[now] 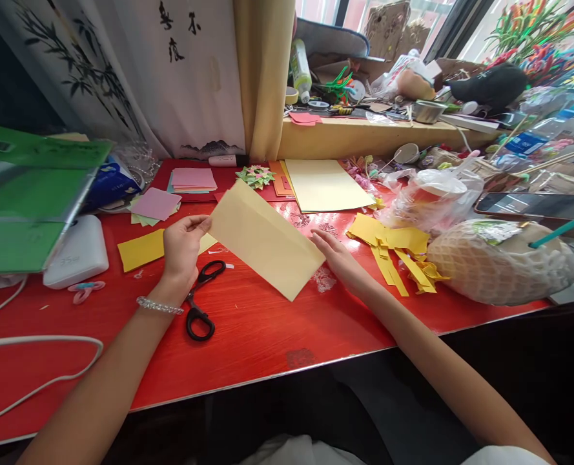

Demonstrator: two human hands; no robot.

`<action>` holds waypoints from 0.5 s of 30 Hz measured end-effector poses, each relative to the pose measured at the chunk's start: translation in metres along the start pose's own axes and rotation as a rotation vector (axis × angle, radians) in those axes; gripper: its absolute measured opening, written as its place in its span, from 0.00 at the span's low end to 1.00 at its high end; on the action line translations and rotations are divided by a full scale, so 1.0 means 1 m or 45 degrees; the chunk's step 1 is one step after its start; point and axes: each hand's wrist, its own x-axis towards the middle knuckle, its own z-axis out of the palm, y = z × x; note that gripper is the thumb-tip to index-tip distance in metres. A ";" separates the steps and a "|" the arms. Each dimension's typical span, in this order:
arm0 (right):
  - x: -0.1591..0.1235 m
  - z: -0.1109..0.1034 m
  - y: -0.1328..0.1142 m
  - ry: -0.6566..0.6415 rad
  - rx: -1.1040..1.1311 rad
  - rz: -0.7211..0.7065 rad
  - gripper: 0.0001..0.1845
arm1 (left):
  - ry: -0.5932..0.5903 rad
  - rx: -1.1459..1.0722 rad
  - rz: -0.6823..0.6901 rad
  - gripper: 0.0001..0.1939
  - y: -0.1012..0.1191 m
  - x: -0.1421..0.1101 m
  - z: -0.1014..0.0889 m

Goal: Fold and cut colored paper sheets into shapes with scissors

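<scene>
A pale yellow sheet of paper (267,239), creased across its width, is tilted above the red table. My left hand (183,248), with a clear bead bracelet at its wrist, pinches the sheet's left corner. At the sheet's right edge, my right hand (338,258) has its fingers stretched out, lying against or right beside the paper. Black-handled scissors (200,323) lie just below my left hand, their blades hidden. A darker yellow paper piece (141,250) sticks out behind that hand. Cut yellow paper scraps (393,242) are piled to the right of my right hand.
Further back are a pale yellow paper stack (328,184), pink paper squares (194,179) and a folded paper ornament (255,175). A netted coconut with a straw (504,261) stands at right. A white box (78,252) and white cable (39,341) are at left.
</scene>
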 end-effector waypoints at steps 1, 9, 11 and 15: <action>0.003 -0.002 0.001 -0.074 0.154 0.023 0.26 | 0.045 -0.045 -0.038 0.09 0.000 0.000 0.000; -0.005 0.015 0.006 -0.192 0.477 -0.077 0.19 | -0.071 -0.255 -0.130 0.10 0.002 -0.009 0.005; -0.003 0.016 0.009 -0.051 0.389 -0.134 0.16 | -0.165 -0.161 -0.113 0.11 0.004 -0.009 0.006; 0.019 0.007 0.006 0.075 0.168 -0.361 0.14 | -0.309 0.200 0.119 0.16 0.005 -0.004 0.005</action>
